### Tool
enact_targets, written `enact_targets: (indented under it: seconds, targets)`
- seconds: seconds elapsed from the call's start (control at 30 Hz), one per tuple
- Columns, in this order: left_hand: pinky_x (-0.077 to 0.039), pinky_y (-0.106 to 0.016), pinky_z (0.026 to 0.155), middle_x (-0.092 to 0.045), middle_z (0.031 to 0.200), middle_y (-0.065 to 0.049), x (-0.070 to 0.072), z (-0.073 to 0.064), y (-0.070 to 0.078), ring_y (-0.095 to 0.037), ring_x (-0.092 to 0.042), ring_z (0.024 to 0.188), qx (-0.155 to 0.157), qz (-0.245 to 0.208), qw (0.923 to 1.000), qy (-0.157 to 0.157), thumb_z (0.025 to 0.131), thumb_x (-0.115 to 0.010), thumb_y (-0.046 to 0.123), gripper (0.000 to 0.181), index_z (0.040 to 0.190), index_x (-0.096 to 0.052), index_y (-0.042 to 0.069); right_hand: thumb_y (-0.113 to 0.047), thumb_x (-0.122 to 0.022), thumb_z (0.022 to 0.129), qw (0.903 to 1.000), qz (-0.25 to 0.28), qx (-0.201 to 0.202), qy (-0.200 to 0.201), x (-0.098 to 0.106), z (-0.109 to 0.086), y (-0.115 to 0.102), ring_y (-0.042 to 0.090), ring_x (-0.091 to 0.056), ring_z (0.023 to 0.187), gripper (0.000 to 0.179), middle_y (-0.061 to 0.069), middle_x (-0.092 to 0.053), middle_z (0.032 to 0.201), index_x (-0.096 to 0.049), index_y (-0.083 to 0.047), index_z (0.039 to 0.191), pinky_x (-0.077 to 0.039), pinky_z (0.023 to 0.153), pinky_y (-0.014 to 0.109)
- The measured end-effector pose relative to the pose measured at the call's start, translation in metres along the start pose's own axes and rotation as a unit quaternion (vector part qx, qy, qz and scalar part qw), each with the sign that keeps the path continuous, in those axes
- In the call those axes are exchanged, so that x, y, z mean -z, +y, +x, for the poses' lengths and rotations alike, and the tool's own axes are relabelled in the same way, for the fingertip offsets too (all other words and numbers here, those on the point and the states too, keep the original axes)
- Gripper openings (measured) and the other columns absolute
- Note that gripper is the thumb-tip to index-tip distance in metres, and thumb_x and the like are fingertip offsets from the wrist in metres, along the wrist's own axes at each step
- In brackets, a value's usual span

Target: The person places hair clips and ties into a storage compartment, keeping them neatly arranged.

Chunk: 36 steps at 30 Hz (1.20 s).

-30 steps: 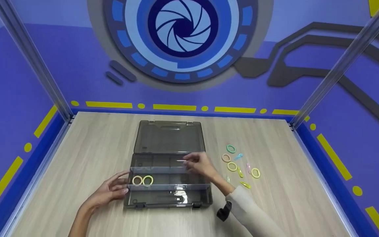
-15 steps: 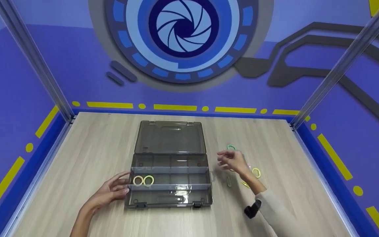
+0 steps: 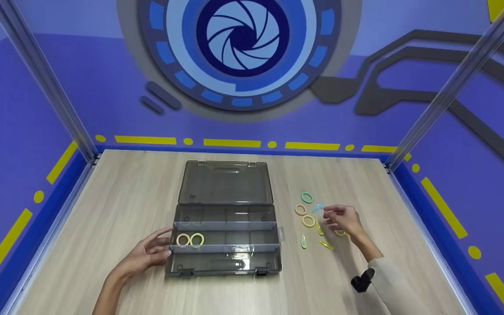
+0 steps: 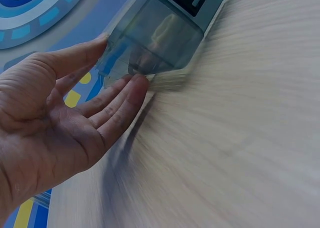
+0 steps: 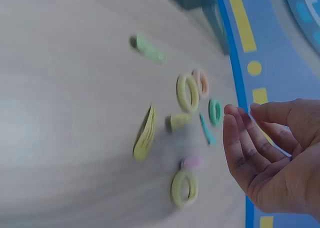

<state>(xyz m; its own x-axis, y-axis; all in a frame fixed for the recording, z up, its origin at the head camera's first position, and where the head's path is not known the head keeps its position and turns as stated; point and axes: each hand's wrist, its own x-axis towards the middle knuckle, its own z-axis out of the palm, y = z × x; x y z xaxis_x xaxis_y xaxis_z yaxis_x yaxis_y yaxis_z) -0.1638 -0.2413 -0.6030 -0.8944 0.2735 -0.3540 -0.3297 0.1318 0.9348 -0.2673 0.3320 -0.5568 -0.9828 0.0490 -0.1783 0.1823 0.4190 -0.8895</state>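
A smoky clear plastic organizer box [image 3: 225,183] lies with its lid folded back. Its middle row holds a peach hair tie [image 3: 177,239] and a yellow hair tie [image 3: 202,239]. My left hand [image 3: 140,257] touches the box's left wall with relaxed fingertips, seen at its corner in the left wrist view. Holding nothing, my right hand [image 3: 343,220] hovers over loose hair clips, its thumb near the fingertips. Close by are a blue snap clip [image 3: 317,208], a yellow snap clip [image 5: 145,138] and a pink clip [image 5: 192,162], which the hand hides in the head view.
Left of the right hand lie a green hair tie [image 3: 302,195], a peach one [image 3: 296,210] and a yellow one [image 3: 303,222]. A pale green clip [image 3: 303,242] is nearest the box. Blue walls [image 3: 103,87] enclose the wooden table [image 3: 134,175].
My right hand has moved right, from above the box's back row to over the loose clips. The left hand stays at the box's left side.
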Motion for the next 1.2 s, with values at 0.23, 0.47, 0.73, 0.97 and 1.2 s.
enact_targets:
  seconds: [0.23,0.47,0.73,0.97,1.2]
  targets:
    - [-0.058,-0.039,0.096,-0.037,0.154,-0.035,0.003,0.001,0.0,-0.025,-0.061,0.126,-0.013,-0.01,0.9998,-0.015,0.098,-0.07,0.016,0.079,0.162,-0.024,0.008,-0.007,-0.064,0.099,0.9997,-0.001,-0.026,0.003,0.017,0.005,0.012,0.018,-0.076,0.079,0.033,0.02,-0.077,0.1,-0.063,0.014,0.124,-0.063,0.066,0.03]
    - [-0.058,-0.038,0.097,-0.037,0.153,-0.035,0.003,0.003,0.0,-0.023,-0.062,0.124,-0.019,-0.016,0.9995,-0.018,0.098,-0.069,0.016,0.079,0.162,-0.023,0.008,-0.007,-0.061,0.1,0.9995,-0.019,-0.022,0.006,0.022,0.015,0.016,0.022,-0.077,0.087,0.033,0.023,-0.075,0.108,-0.063,0.013,0.126,-0.063,0.073,0.03]
    - [-0.058,-0.038,0.096,-0.039,0.152,-0.034,0.001,0.001,-0.002,-0.02,-0.062,0.121,-0.014,-0.017,0.9997,-0.009,0.098,-0.069,0.018,0.08,0.162,-0.023,0.008,-0.005,-0.06,0.1,0.9997,-0.017,-0.007,0.017,0.01,0.036,0.017,0.023,-0.077,0.089,0.032,0.022,-0.075,0.108,-0.064,0.012,0.127,-0.062,0.074,0.026]
    - [-0.058,-0.037,0.095,-0.04,0.152,-0.033,0.003,-0.001,-0.002,-0.018,-0.062,0.12,-0.008,-0.016,0.9998,-0.012,0.098,-0.069,0.018,0.079,0.162,-0.024,0.008,-0.005,-0.062,0.1,0.9995,0.002,0.001,0.031,-0.007,0.056,0.012,0.018,-0.076,0.085,0.033,0.024,-0.075,0.109,-0.064,0.012,0.127,-0.06,0.07,0.021]
    - [-0.058,-0.037,0.095,-0.039,0.153,-0.033,0.004,0.002,-0.002,-0.019,-0.061,0.122,-0.014,-0.016,0.9997,-0.012,0.098,-0.07,0.019,0.079,0.162,-0.025,0.008,-0.005,-0.062,0.099,0.9987,0.002,0.01,0.05,-0.026,0.069,0.006,0.028,-0.075,0.093,0.032,0.025,-0.072,0.108,-0.064,0.012,0.126,-0.063,0.077,0.028]
